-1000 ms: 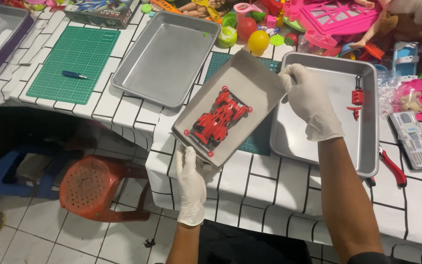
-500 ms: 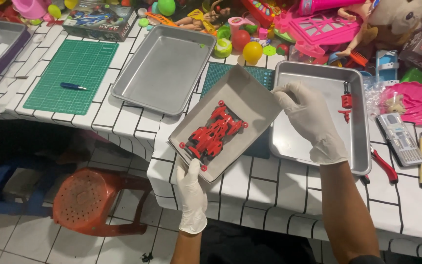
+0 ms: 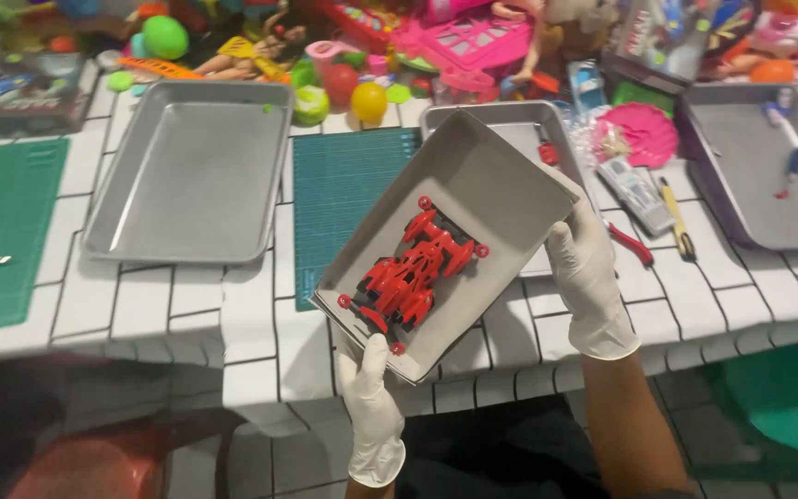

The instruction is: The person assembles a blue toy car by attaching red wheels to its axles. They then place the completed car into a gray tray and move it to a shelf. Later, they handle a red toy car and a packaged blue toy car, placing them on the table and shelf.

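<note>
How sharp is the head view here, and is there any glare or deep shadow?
Head view: the red toy car and its grey tray, held by both gloved hands, are fairly sharp; toys along the top edge look slightly soft; the metal baking tray shows mild sheen, no harsh glare; the space under the tiled table is dark.

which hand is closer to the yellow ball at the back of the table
Right. The right hand grips the held tray's far right edge, below and right of the yellow ball. The left hand holds the tray's near corner, off the table's front edge.
</note>
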